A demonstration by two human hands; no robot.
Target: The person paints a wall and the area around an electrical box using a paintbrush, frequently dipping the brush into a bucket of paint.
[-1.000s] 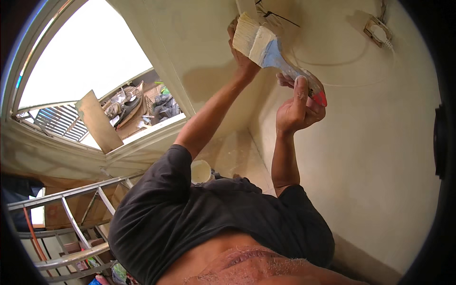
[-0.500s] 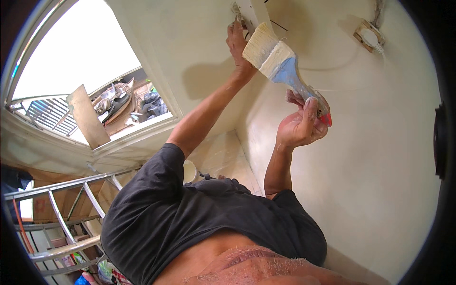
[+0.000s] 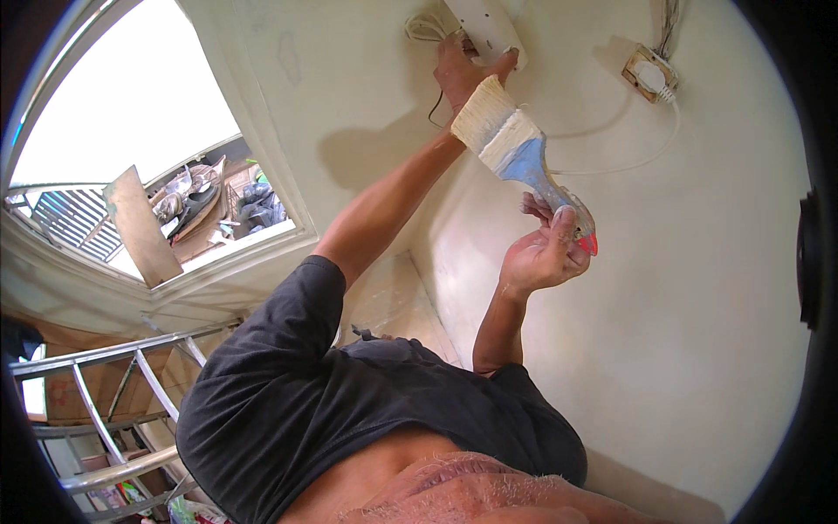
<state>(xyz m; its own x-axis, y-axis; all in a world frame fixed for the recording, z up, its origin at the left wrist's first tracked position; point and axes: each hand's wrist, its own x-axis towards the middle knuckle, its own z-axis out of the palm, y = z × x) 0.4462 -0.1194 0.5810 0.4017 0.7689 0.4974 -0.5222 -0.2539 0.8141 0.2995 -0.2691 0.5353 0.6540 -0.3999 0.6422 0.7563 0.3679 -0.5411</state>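
Observation:
My left hand [image 3: 461, 68] reaches up to the ceiling and grips the end of a long white fitting [image 3: 489, 26], with a thin cable looped beside it. My right hand [image 3: 541, 258] is shut on the handle of a wide paintbrush [image 3: 511, 144]. The brush has pale bristles, a blue-smeared ferrule and a red handle tip. Its bristles point up and sit just under my left hand, close to the fitting. My black shirt fills the lower part of the view.
A small junction box [image 3: 650, 74] hangs on the cream ceiling, with a white cable [image 3: 611, 166] trailing from it. A bright window opening [image 3: 131, 113] is at the left with a board [image 3: 140, 223] leaning in it. A metal ladder [image 3: 113, 410] stands at the lower left.
The view has tilted. My right hand and the brush have dropped a little, so the bristles now sit below my left hand. The left hand stays on the white fitting.

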